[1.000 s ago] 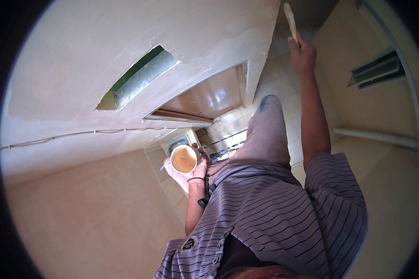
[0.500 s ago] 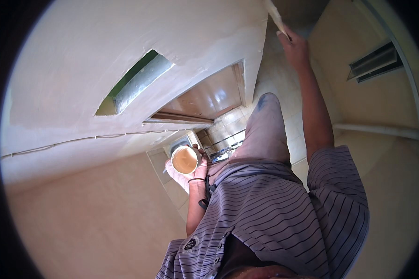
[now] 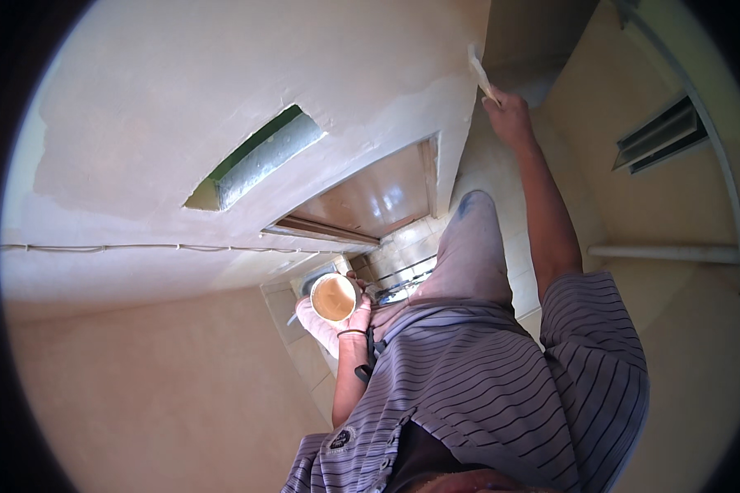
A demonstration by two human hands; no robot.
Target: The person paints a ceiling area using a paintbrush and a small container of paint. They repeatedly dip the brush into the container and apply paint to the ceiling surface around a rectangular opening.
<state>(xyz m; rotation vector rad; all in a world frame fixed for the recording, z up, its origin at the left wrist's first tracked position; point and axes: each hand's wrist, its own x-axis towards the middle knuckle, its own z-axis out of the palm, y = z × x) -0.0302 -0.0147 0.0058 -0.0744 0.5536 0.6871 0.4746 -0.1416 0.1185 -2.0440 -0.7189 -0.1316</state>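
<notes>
Held low beside my thigh, a white round tub (image 3: 334, 298) with tan paint in it rests in my left hand (image 3: 359, 312), whose fingers wrap round its side. My right arm stretches far up and forward. At its end my right hand (image 3: 511, 115) is closed on the handle of a paintbrush (image 3: 479, 72), its pale bristle end lying at the edge of the wall (image 3: 386, 66). Whether the bristles press on the wall I cannot tell for sure. Darker, damp-looking patches show on that wall near the brush.
A recessed opening (image 3: 259, 160) with a green inner side cuts into the wall. Below it are a brown door (image 3: 370, 193) and a thin cable (image 3: 140, 247). A louvred window (image 3: 662, 134) and a white pipe (image 3: 666, 253) are on the right. Floor tiles (image 3: 407, 237) lie far below.
My right hand has come slightly lower and to the left with the paintbrush, whose bristle end now shows fully at the wall edge. The tub sits slightly lower in view, still in my left hand.
</notes>
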